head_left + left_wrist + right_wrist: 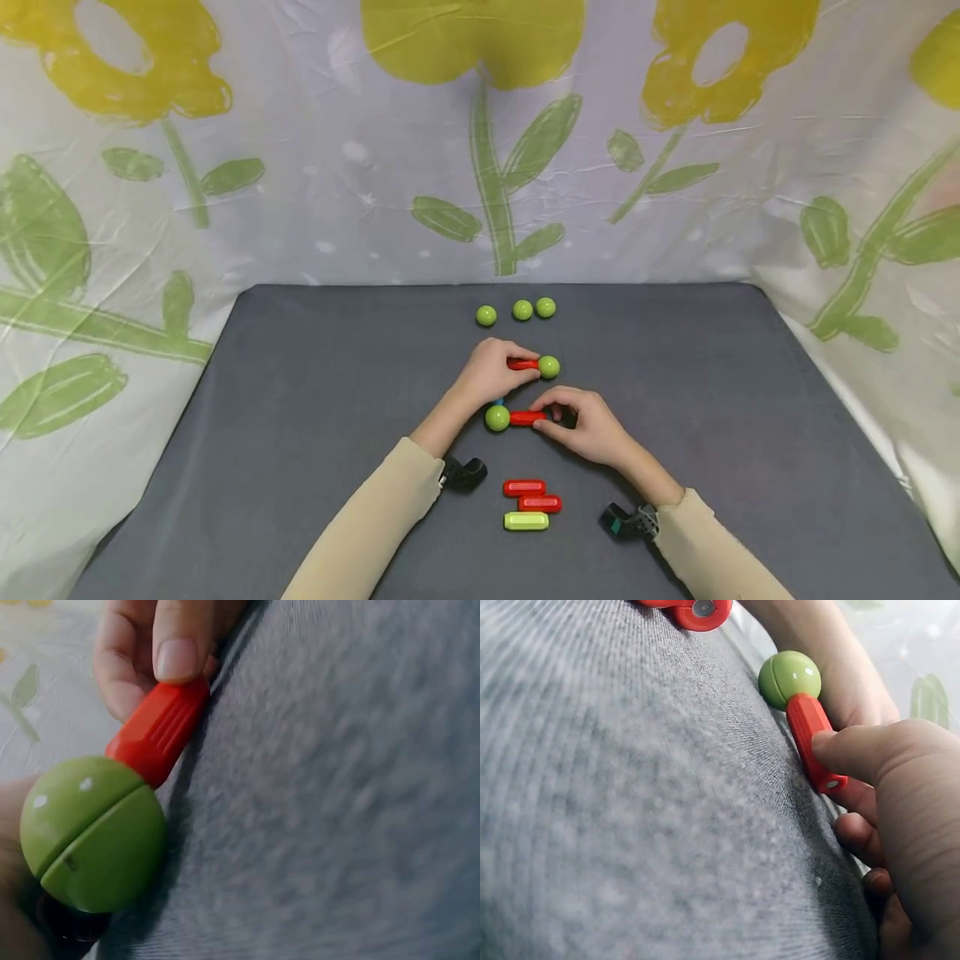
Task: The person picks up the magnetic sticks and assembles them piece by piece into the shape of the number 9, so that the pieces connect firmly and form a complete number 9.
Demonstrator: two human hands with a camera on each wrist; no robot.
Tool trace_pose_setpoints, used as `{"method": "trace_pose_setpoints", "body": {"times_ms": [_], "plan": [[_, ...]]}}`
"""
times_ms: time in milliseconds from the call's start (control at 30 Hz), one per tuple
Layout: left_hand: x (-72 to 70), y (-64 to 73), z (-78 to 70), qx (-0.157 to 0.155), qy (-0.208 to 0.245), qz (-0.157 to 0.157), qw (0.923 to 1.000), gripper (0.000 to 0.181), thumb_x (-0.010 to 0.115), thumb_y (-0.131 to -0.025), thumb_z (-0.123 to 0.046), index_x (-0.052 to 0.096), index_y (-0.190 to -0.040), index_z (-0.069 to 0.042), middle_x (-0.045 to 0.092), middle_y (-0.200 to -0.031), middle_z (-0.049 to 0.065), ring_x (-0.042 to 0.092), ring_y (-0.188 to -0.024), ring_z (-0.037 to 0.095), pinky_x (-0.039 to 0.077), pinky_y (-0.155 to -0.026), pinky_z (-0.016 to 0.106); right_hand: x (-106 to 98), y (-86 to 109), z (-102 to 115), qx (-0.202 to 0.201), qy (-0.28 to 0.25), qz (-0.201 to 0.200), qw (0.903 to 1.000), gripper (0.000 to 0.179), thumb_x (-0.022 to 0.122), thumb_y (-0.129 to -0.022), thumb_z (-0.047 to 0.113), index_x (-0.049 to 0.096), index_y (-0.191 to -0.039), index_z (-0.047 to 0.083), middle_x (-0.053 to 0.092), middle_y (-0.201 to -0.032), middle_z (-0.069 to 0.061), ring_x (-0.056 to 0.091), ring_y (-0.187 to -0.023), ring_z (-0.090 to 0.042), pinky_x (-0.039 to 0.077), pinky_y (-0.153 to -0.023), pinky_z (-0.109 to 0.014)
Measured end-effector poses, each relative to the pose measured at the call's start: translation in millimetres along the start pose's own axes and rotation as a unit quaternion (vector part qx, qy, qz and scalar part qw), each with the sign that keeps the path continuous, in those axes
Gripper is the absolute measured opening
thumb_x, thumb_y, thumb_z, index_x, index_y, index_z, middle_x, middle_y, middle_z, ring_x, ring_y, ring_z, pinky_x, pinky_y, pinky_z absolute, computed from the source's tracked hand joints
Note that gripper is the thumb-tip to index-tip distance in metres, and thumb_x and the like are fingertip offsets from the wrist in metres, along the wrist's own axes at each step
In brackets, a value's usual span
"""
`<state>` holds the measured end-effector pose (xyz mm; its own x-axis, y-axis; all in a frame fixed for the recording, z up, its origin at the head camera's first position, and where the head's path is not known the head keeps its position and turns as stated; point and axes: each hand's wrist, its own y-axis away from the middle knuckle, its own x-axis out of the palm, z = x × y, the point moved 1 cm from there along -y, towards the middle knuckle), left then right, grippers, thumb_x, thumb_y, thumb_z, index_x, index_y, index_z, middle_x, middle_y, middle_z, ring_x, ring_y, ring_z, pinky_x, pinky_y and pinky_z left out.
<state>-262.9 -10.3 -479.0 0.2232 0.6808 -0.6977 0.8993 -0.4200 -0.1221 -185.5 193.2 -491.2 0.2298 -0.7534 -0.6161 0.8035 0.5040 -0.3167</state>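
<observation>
The round green plastic ball looked smooth and glossy, with bright highlights. The grooved red plastic bar was shiny too. A round, metal-looking grey disc showed in another glossy red plastic bar. The dark grey cloth table cover was matt and coarsely ribbed; the white flowered cloth backdrop looked creased.

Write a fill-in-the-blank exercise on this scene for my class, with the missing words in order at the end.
1. The left hand pinches one stick and the right hand another stick; both are coloured ____.
2. In the head view, the ball by the right hand's stick is at its ____ end.
3. Beyond both hands, near the far edge of the table, lie ____ green balls.
4. Of the three sticks lying nearest the viewer, ____ are red.

Missing words: red; left; three; two.
</observation>
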Motion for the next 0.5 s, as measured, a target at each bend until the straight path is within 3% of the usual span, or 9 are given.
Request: {"method": "trace_pose_setpoints", "body": {"times_ms": [233, 500], "plan": [[-0.7, 3.8, 11.8, -0.014, 0.029, -0.042, 0.9986, 0.028, 0.085, -0.093, -0.033, 0.084, -0.119, -0.024, 0.081, -0.113, 0.003, 0.075, -0.103, 0.020, 0.060, -0.085, 0.037, 3.0, -1.4, 1.3, -0.010, 0.005, -0.007, 0.9999, 0.019, 0.084, -0.093, 0.012, 0.079, -0.110, 0.020, 0.066, -0.090, 0.010, 0.056, -0.076, -0.011, 0.047, -0.067, -0.028], [0.4, 3.9, 12.5, -0.006, 0.008, -0.045, 0.9989, 0.029, 0.085, -0.093, -0.032, 0.083, -0.121, -0.022, 0.081, -0.115, 0.003, 0.075, -0.103, 0.019, 0.059, -0.085, 0.036, -3.4, -2.2, 3.8, 0.006, -0.027, -0.047, 0.9985, 0.015, 0.084, -0.093, 0.009, 0.078, -0.107, 0.014, 0.067, -0.087, 0.004, 0.055, -0.069, -0.015, 0.044, -0.059, -0.028]]}}
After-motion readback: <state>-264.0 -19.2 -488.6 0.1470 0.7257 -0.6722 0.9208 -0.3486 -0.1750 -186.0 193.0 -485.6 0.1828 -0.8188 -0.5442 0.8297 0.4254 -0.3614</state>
